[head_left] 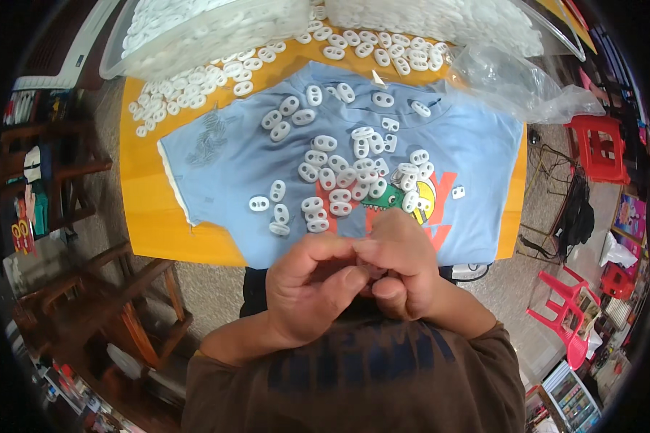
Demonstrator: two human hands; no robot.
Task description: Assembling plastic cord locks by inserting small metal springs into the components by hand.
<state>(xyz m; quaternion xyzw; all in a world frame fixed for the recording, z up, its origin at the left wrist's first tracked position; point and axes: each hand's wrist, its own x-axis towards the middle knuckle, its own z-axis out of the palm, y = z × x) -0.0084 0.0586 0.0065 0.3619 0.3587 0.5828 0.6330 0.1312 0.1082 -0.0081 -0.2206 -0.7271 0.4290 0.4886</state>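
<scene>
Left hand (312, 289) and right hand (404, 270) pressed together, fingers curled tight around something small, hidden between them. White two-hole plastic pieces (339, 177) lie scattered on blue T-shirt (217, 173) over orange desk (143, 195), just beyond the hands.

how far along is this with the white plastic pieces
Done: hard to tell; dozens of white pieces lie loose on the blue cloth. In hand: left hand and right hand pinch something small between them. Left: heaps in the clear bins behind.
</scene>
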